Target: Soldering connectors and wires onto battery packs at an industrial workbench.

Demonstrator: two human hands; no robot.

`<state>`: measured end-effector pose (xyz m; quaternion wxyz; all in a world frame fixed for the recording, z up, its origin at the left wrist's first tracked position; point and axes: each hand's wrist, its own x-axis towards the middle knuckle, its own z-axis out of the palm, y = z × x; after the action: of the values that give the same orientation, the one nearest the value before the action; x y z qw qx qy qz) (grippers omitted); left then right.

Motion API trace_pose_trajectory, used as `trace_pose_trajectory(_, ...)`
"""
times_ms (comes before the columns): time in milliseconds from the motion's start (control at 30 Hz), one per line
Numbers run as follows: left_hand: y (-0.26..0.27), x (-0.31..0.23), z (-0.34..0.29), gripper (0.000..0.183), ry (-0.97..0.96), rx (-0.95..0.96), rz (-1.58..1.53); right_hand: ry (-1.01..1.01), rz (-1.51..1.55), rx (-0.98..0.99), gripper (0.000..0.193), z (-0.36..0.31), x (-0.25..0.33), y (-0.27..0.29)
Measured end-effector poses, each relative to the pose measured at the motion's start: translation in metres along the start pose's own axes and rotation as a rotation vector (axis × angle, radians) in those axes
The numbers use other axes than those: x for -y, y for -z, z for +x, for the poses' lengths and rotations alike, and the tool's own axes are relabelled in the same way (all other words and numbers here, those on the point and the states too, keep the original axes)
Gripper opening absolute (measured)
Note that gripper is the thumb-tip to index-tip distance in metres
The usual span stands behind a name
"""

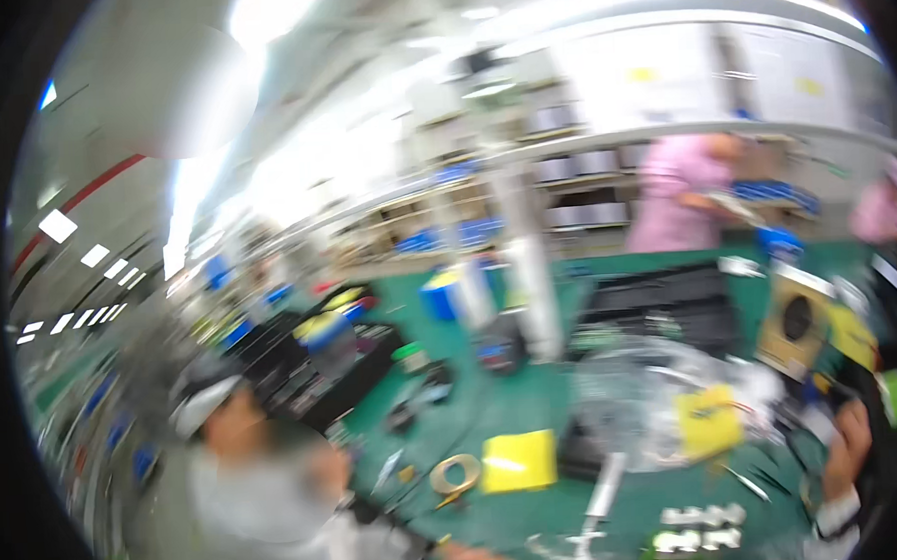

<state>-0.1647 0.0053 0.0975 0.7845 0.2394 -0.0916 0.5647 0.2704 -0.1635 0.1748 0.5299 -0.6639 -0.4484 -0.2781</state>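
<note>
Lying left of the right hand [848,448] is a clear plastic bag [617,405].

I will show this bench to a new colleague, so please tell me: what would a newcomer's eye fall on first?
The bright yellow sheet on the green bench, just right of the roll of tape, probably catches the eye first. Next, another yellow sheet stands out on clear plastic further right. Behind the bench, a person in pink is also conspicuous.

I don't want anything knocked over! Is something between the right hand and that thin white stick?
Yes, it seems: a dark cord curves near the right hand, and a thin black thing lies right beside the white stick, both in between. Blur hides details.
</note>
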Motion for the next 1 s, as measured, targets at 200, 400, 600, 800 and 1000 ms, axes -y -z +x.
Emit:
trace_pose_trajectory(200,0.018,-0.026,0.003,0.025,0.03,-0.016,0.16,-0.866,0.396,0.105,0.011,-0.055,-0.09,-0.002)
trace_pose_trajectory(400,0.018,-0.005,0.0,0.023,0.06,-0.242,0.303,-0.523,0.094,0.257,0.017,-0.067,-0.124,-0.039)
trace_pose_trajectory(600,0.011,0.009,-0.001,0.022,0.082,-0.272,0.324,0.062,-0.3,0.751,0.021,-0.067,-0.143,-0.082)
trace_pose_trajectory(800,-0.005,0.018,-0.01,0.021,0.062,-0.237,0.392,0.286,-0.494,0.825,0.007,-0.047,-0.157,-0.104)
trace_pose_trajectory(1000,-0.017,0.022,-0.013,0.018,0.047,-0.326,0.444,0.262,-0.482,0.985,0.007,-0.032,-0.166,-0.11)
